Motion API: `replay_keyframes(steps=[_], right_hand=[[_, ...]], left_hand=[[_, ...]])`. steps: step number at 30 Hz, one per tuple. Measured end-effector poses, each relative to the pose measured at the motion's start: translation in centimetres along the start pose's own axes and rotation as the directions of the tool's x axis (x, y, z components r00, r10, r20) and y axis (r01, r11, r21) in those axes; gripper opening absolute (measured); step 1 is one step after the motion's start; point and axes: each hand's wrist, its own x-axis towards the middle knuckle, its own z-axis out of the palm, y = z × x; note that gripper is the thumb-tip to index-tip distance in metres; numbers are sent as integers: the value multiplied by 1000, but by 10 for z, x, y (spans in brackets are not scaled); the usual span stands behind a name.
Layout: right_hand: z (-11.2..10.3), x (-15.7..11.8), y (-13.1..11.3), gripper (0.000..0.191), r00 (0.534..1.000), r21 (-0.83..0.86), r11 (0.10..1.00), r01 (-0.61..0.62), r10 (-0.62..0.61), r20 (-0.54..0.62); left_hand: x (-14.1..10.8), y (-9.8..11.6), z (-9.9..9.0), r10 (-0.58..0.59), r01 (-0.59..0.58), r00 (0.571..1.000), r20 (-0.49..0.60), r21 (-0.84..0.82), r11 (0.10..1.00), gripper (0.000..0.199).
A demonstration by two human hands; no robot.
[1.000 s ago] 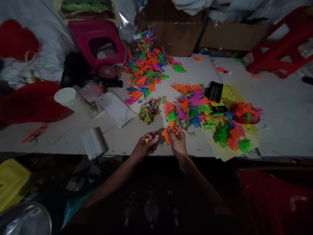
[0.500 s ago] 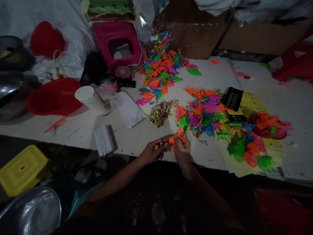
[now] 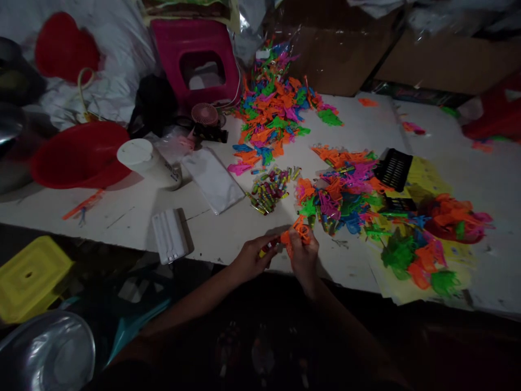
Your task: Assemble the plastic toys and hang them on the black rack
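My left hand (image 3: pixel 252 258) is closed on a small tube with a yellow and dark red wrapper (image 3: pixel 266 248), held close to the table's front edge. In my right hand (image 3: pixel 304 258) is an orange plastic piece (image 3: pixel 299 232), pinched between thumb and fingers. The tube's end and the orange piece meet or nearly meet; fingers hide the exact contact. Just beyond my hands lies a pile of similar small wrapped tubes (image 3: pixel 269 190). To its right spreads a heap of coloured plastic pieces (image 3: pixel 325 202), some with tubes among them.
A larger heap of coloured pieces (image 3: pixel 277 117) lies further back. At right are a black basket (image 3: pixel 394 169) and a red bowl of orange pieces (image 3: pixel 453 217). On the left stand a white tumbler (image 3: pixel 148 165), a white power bank (image 3: pixel 169 236) and a red basin (image 3: pixel 81 155).
The camera view has shifted slightly. My hands stay together, the left on the tube and the right on the orange piece, with the tube now closer against the piece.
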Motion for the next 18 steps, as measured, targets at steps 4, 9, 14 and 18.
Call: replay_keyframes(steps=[4,9,14,18], right_hand=[[4,0,-4,17,998,-56,998,23,-26,-51],[6,13,3,20,995,144,986,-88,82,48],[-11,19,-4,19,984,-4,995,-97,96,148],[-43,20,-7,18,954,-201,978,-59,114,277]], left_hand=[[0,3,0,-9,5,997,-75,-52,999,37],[3,-2,5,-112,110,994,-10,-98,989,41],[10,-3,10,-127,132,986,-110,34,991,34],[23,-5,3,-185,153,916,-355,-116,981,36]])
